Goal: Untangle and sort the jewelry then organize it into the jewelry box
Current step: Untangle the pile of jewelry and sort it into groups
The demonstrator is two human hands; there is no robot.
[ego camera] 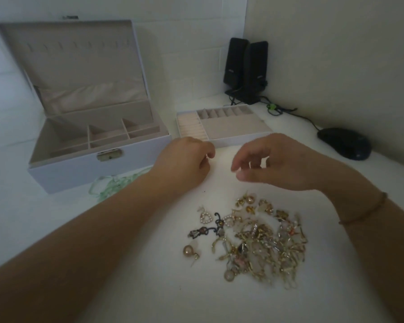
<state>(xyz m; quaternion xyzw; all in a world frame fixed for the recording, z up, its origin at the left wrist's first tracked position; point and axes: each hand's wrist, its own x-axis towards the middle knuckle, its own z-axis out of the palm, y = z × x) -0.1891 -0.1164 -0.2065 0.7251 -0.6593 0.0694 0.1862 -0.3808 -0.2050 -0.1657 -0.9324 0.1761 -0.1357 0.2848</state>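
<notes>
Jewelry pile (254,238) near, hands above, apart

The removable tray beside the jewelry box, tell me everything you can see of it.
The tray is a shallow pale rectangle with a beige, velvet-looking lining. It lies flat on the white table, just right of the open jewelry box, with a narrow gap between them. Along its left side run padded ring rolls; across the back sits a row of small square compartments; the rest is one wide flat section. No jewelry shows in it. The left hand hovers before its front edge.
</notes>
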